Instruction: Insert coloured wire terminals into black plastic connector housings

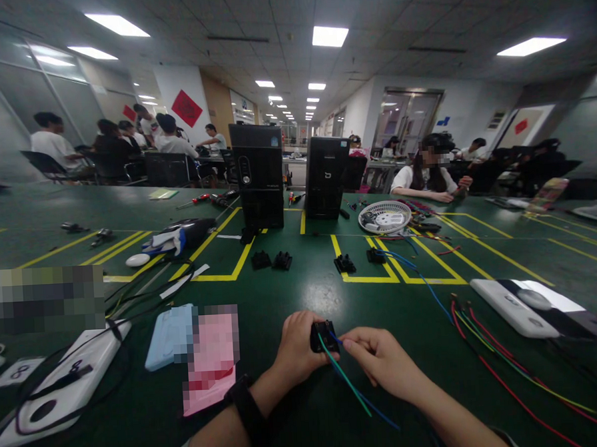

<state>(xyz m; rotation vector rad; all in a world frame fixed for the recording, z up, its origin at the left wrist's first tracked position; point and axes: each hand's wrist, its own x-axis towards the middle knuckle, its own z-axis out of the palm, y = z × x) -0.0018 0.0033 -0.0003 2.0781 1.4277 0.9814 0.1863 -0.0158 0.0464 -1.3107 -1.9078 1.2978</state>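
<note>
My left hand [296, 350] is closed around a small black plastic block [317, 344] with openings in its face, held just above the green table. A green wire [349, 384] and a blue wire [333, 335] run from the block's face; their loose ends hang down to the right. My right hand [383, 360] pinches the blue wire close to the block with thumb and forefinger. Beyond my hands lie similar black pieces [344, 264]; another black piece [376, 255] has blue wires attached.
Red, yellow and green wires [490, 347] lie at right beside a white device [513, 309]. Left are a blue case [169, 337], a pink packet [212, 355] and a white power unit [61, 383]. Two black computer towers [259, 179] and a white basket [384, 217] stand ahead. A person [428, 170] sits opposite.
</note>
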